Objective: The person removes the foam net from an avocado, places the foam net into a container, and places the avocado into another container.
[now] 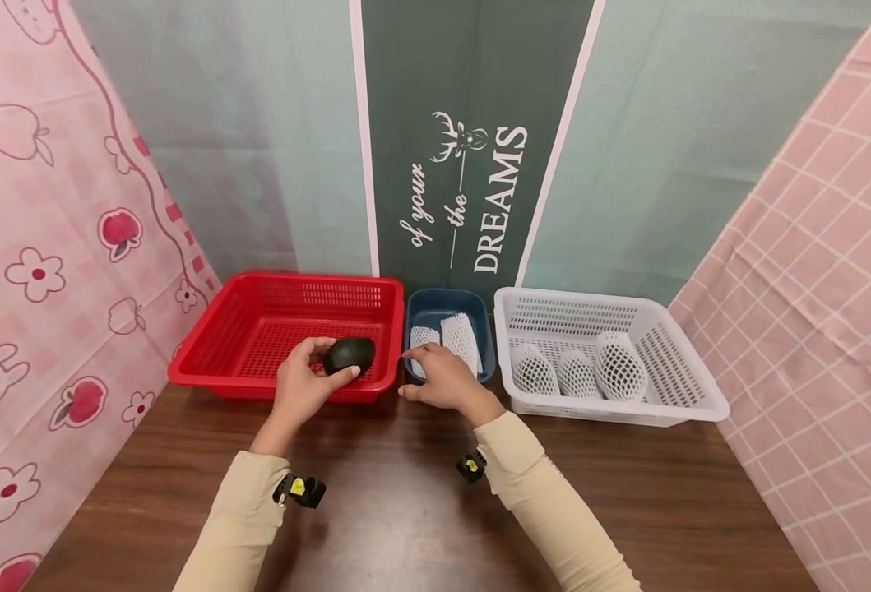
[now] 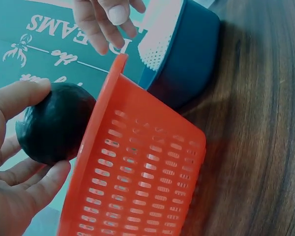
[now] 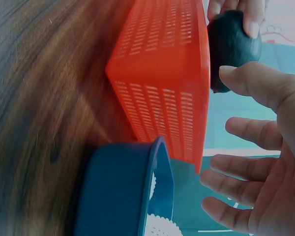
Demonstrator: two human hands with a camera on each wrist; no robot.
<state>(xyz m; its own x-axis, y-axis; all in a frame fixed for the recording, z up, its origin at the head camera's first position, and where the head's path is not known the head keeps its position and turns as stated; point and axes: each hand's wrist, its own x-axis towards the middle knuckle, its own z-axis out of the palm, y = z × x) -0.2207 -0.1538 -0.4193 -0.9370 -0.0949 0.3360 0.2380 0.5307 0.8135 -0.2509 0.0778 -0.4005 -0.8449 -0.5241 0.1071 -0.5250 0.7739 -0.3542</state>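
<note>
My left hand (image 1: 303,380) grips a dark green avocado (image 1: 349,356) between thumb and fingers, above the front right part of the red basket (image 1: 287,390). In the left wrist view, the avocado (image 2: 56,123) is beside the basket's rim. My right hand (image 1: 442,378) is over the front left of the small blue bin (image 1: 488,345), its fingers spread and holding nothing. Two white foam net sleeves lie in that bin, one (image 1: 460,337) partly behind the right hand. In the right wrist view, the right hand's fingers (image 3: 250,167) are apart from the avocado.
To the right stands a white basket (image 1: 683,386) with three rounded items in white foam nets (image 1: 620,367). Dark brown wooden tabletop (image 1: 398,510) lies in front of the containers. Printed cloths hang at the back and both sides.
</note>
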